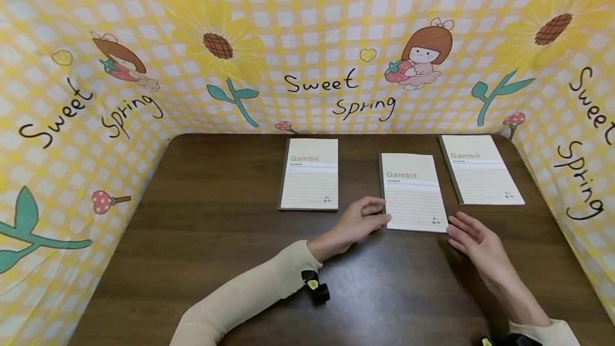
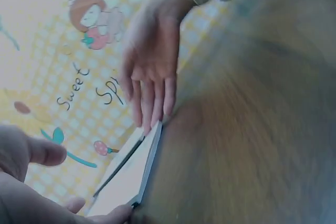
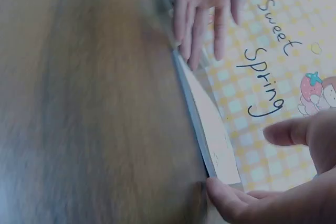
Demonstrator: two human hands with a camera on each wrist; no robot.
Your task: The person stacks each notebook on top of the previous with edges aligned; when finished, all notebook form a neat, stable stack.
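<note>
A white notebook (image 1: 413, 191) marked "Gambit", with a dark spine, lies flat between the two hands. The left hand (image 1: 357, 223) is at its spine side, with fingertips and thumb tip right at the lower left edge. At the lower right corner, the right hand (image 1: 482, 247) holds its fingers extended, fingertips at the edge. In the left wrist view, the notebook (image 2: 123, 187) runs between the left fingertips and the facing right hand (image 2: 155, 56). The right wrist view shows the right thumb raised off the cover, with the fingertips by the notebook's (image 3: 212, 135) corner.
A second notebook (image 1: 309, 175) lies to the left, and a third notebook (image 1: 482, 170) to the right near the back corner. All rest on a dark wooden table (image 1: 216, 191). A yellow checked cloth (image 1: 312, 31) with printed flowers stands around the back and sides.
</note>
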